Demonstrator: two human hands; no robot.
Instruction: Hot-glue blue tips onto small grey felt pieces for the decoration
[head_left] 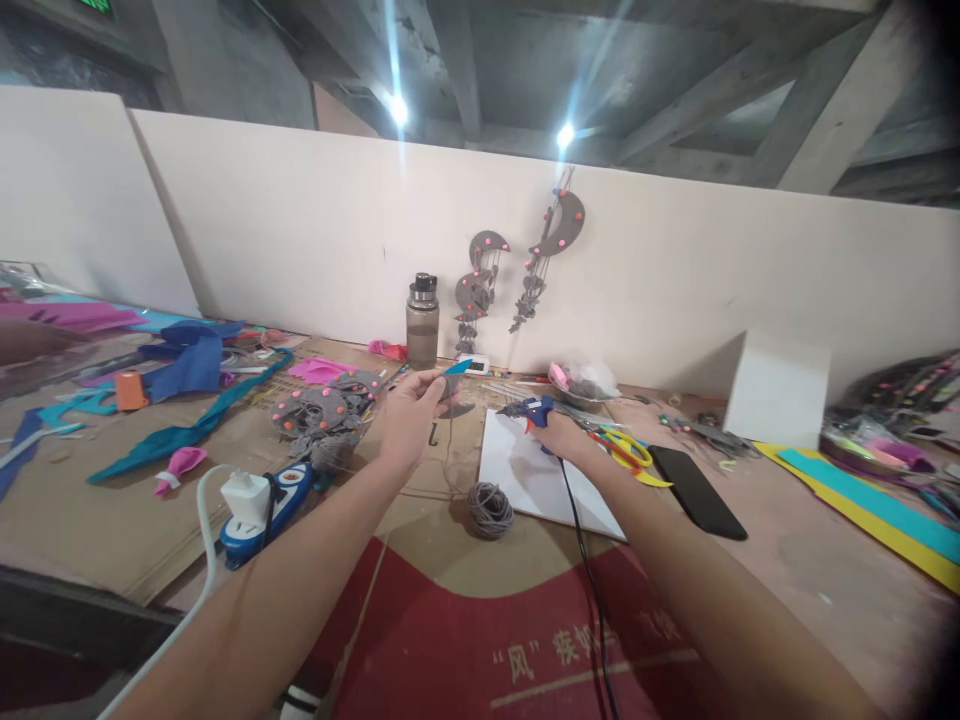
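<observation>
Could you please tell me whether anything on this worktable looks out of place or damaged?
Nothing looks spilled or clearly damaged. The mildly awkward thing is the black cord of the blue glue gun in the right hand: it trails over the white sheet and the red-printed cardboard toward the person, where it might snag.

We are pinching a small, pointed, bright-blue flat piece [458,367], its tip aiming rightward. We are gripping a blue glue gun [538,408] with a black cord [582,542], its nozzle pointing left. A wound ball of grey yarn [490,511] is lying nearer us.
</observation>
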